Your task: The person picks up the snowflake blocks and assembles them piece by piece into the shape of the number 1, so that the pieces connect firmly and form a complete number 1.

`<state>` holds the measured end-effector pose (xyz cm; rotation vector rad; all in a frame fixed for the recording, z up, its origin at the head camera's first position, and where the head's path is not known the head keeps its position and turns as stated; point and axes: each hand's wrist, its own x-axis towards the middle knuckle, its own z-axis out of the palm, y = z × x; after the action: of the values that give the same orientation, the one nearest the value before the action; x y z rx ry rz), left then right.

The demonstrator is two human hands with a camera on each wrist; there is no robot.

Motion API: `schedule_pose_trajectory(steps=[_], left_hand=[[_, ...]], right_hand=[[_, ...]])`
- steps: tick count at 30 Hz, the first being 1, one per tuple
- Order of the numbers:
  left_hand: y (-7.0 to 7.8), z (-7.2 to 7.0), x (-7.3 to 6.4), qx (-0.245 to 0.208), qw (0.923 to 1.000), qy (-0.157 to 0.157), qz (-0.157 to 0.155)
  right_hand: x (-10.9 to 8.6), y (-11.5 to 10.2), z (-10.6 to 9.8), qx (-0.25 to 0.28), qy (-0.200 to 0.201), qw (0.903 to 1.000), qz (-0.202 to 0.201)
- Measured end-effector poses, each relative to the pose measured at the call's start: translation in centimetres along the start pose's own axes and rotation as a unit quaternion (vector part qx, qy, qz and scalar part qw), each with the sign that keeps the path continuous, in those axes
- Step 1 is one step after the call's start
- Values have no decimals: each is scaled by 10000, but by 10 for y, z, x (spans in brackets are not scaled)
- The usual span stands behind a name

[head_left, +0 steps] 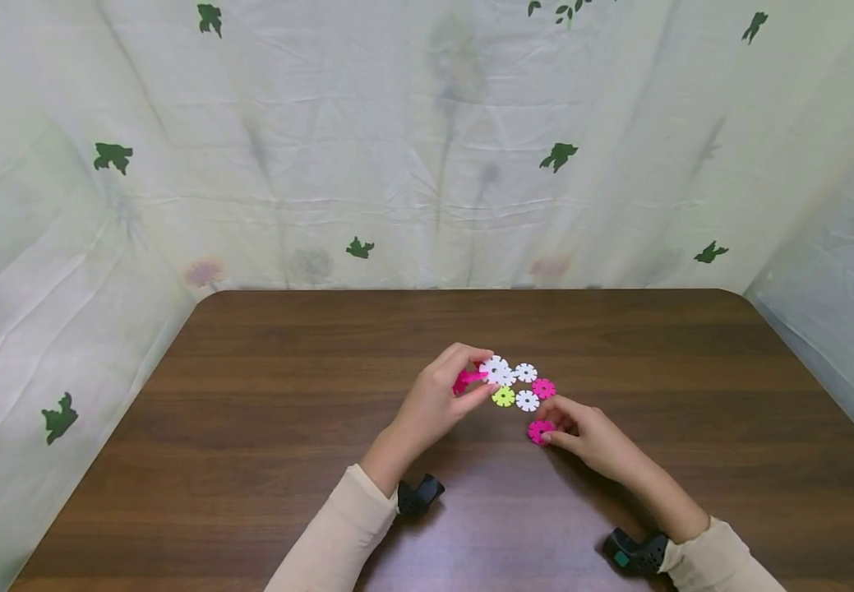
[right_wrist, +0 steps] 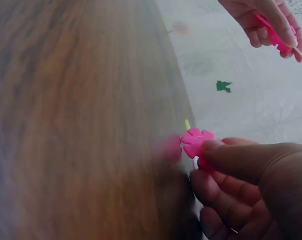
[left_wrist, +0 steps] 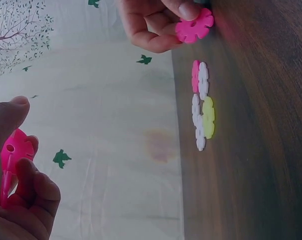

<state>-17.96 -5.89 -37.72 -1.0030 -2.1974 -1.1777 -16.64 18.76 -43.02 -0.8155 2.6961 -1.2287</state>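
Observation:
In the head view my left hand holds a small joined cluster of notched plastic discs, with a pink disc and a white disc visible. Part of the cluster is hidden behind the fingers. My right hand pinches one pink notched disc by its edge between thumb and fingers, just above the table. Between the hands, loose discs lie flat on the wood: a yellow-green disc, a pink disc and several white discs.
The brown wooden table spreads to both sides of the hands. A pale curtain with green leaf shapes hangs behind it. Each wrist wears a black camera, such as the right wrist camera.

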Motion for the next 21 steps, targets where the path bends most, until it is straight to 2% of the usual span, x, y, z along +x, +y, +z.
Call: schedule_pose_trajectory(steps=[4, 11, 21], left_hand=[[0, 0, 0, 2, 10000, -20, -2], [-1, -1, 0, 61, 10000, -52, -6], [-1, 0, 0, -37, 10000, -22, 19]], right_hand=[[2, -6, -6, 74, 22, 10000, -1], [10, -18, -17, 225, 374, 9990, -14], [23, -43, -32, 364, 833, 9951, -397]])
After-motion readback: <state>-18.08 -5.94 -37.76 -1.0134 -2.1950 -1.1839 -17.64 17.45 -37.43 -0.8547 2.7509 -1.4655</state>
